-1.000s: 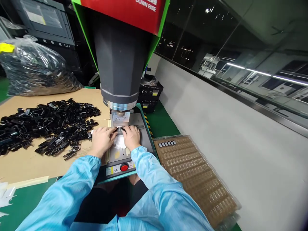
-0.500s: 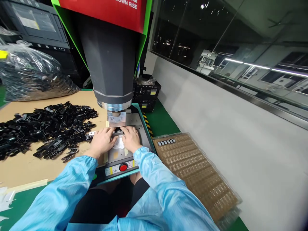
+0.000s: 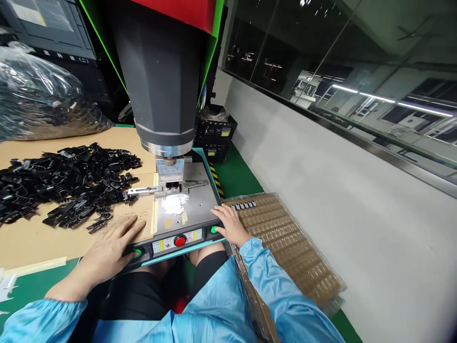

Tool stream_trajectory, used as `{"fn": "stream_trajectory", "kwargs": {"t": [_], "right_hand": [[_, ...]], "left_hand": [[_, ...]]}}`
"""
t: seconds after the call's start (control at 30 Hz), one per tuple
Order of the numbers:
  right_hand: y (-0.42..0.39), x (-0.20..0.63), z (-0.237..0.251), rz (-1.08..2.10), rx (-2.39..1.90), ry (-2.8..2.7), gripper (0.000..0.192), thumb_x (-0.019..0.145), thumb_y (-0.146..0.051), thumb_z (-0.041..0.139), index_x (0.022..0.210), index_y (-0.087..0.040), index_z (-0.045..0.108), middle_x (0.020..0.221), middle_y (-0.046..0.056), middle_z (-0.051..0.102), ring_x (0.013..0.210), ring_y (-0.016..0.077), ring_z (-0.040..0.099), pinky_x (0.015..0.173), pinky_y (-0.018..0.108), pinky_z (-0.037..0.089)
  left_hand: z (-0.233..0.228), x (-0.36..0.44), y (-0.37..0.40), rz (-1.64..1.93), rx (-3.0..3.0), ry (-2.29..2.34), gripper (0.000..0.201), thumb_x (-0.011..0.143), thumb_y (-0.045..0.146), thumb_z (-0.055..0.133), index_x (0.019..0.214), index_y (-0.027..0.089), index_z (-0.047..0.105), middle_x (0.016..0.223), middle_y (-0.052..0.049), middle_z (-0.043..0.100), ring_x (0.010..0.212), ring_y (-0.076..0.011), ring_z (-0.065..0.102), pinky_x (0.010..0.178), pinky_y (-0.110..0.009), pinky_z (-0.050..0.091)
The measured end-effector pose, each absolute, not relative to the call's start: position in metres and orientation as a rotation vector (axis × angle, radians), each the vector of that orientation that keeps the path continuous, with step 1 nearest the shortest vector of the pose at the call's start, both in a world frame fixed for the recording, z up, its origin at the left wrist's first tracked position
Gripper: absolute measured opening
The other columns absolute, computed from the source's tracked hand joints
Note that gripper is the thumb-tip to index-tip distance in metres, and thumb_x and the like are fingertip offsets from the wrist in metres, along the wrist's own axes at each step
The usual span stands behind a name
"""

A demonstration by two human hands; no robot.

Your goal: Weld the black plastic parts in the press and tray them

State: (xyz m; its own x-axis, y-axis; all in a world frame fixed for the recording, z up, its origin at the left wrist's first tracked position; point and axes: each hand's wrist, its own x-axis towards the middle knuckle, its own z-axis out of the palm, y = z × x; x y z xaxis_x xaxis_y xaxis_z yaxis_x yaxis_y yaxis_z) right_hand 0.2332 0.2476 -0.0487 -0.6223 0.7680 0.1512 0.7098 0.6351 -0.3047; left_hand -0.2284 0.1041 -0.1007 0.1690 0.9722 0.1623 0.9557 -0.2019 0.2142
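Leftmost, a clear plastic bag [image 3: 39,102] stuffed with dark parts sits at the back of the cardboard sheet [image 3: 32,238], and in front of it a loose heap of black plastic parts [image 3: 64,178] spreads across that sheet. Nearer the person, the left hand [image 3: 110,247] lies flat and spread on the cardboard's edge, holding nothing, with its thumb on the left green button [image 3: 137,252] at the front corner of the press base [image 3: 194,209]. Next along that front panel comes a red button [image 3: 180,240] in the middle, untouched. Above it, on the grey metal plate, a small white patch [image 3: 173,204] lies just in front of the fixture [image 3: 171,186], where a small dark part sits under the horn; whether horn and part touch cannot be told. Rising over all this is the big dark cylinder of the press head [image 3: 162,81], framed in green with a red panel at the top. Further right, the right hand [image 3: 228,224] rests open with fingers loosely extended, gripping nothing, its thumb on the right green button [image 3: 213,229] at the other front corner. Just beside that hand, a stack of brownish blister trays [image 3: 293,257] lies on the green bench top [image 3: 239,181], with a short row of small grey pieces [image 3: 244,206] in its near-left corner. Beyond the trays a pale wall runs under a long window.
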Motion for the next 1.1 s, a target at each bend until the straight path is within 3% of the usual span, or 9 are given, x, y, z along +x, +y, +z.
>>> {"fn": "stream_trajectory", "kwargs": {"t": [0.17,0.37,0.67,0.9,1.1], "right_hand": [[0.248,0.228,-0.049,0.305,-1.216,-2.570,0.081,0.088,-0.019,0.087,0.162,-0.036,0.056,0.164,0.009,0.057,0.160,0.0325,0.041,0.132,0.057,0.032],[0.250,0.190,-0.048,0.346,-1.187,-2.414,0.054,0.096,-0.027,0.079,0.149,-0.026,0.066,0.153,0.013,0.064,0.156,0.0325,0.044,0.129,0.055,0.036],[0.271,0.091,-0.046,0.363,-1.172,-2.429,0.085,0.089,-0.046,0.090,0.159,-0.021,0.051,0.163,0.017,0.051,0.156,0.0350,0.038,0.129,0.055,0.032],[0.272,0.071,-0.051,0.319,-1.126,-2.445,0.054,0.095,-0.046,0.084,0.140,-0.022,0.066,0.143,0.012,0.063,0.139,0.0311,0.048,0.121,0.048,0.040],[0.274,0.073,-0.052,0.343,-1.153,-2.362,0.044,0.103,-0.036,0.074,0.143,-0.021,0.065,0.147,0.012,0.061,0.139,0.0290,0.049,0.120,0.045,0.041]], "left_hand": [[-0.095,-0.225,0.107,0.400,2.321,1.946,0.084,0.089,0.038,0.067,0.170,0.030,0.043,0.175,-0.016,0.042,0.158,-0.0404,0.043,0.129,-0.059,0.040],[-0.087,-0.214,0.106,0.472,2.296,2.002,0.073,0.100,0.058,0.059,0.165,0.026,0.051,0.169,-0.016,0.049,0.154,-0.0401,0.048,0.128,-0.059,0.040],[-0.085,-0.200,0.103,0.594,2.212,2.060,0.067,0.102,0.062,0.054,0.160,0.028,0.056,0.167,-0.014,0.051,0.152,-0.0403,0.050,0.127,-0.063,0.040],[-0.077,-0.191,0.116,0.685,2.148,2.041,0.066,0.102,0.065,0.055,0.156,0.026,0.056,0.158,-0.015,0.058,0.148,-0.0378,0.054,0.126,-0.058,0.043],[-0.071,-0.150,0.175,0.794,2.192,1.958,0.080,0.104,0.068,0.053,0.164,0.016,0.044,0.168,-0.024,0.045,0.156,-0.0413,0.045,0.126,-0.057,0.042]]}}
